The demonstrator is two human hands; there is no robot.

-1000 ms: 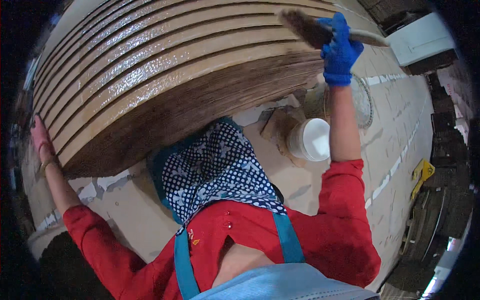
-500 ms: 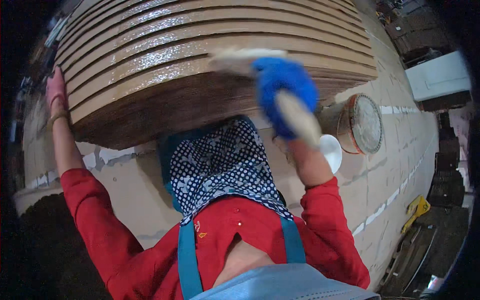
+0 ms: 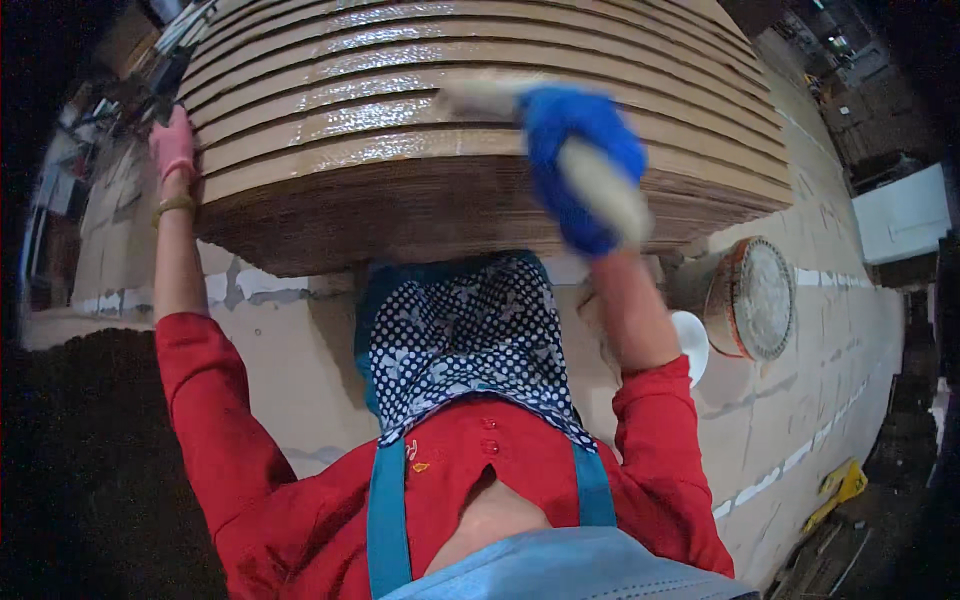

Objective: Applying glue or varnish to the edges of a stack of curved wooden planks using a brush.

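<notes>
A tall stack of corrugated cardboard sheets (image 3: 480, 130) stands in front of me, offset like steps, their exposed edges shiny with wet glue. My right hand (image 3: 580, 165), in a blue glove, grips a wide brush (image 3: 490, 97) by its pale handle and holds it against a step near the middle of the stack; both are motion-blurred. In a pink glove, my left hand (image 3: 172, 145) rests against the left edge of the stack. Red sleeves, blue straps and a dotted scarf fill the lower part of the view.
A round drum-like container (image 3: 752, 298) lies on its side right of the stack, with a white bowl (image 3: 690, 345) beside it. Flat cardboard sheets cover the floor (image 3: 840, 330). A white box (image 3: 905, 212) stands far right, and a yellow object (image 3: 842, 485) lies low right.
My right hand has swept the brush from the stack's upper right corner leftward and down to its middle. My left hand stays on the left edge. The view has tilted.
</notes>
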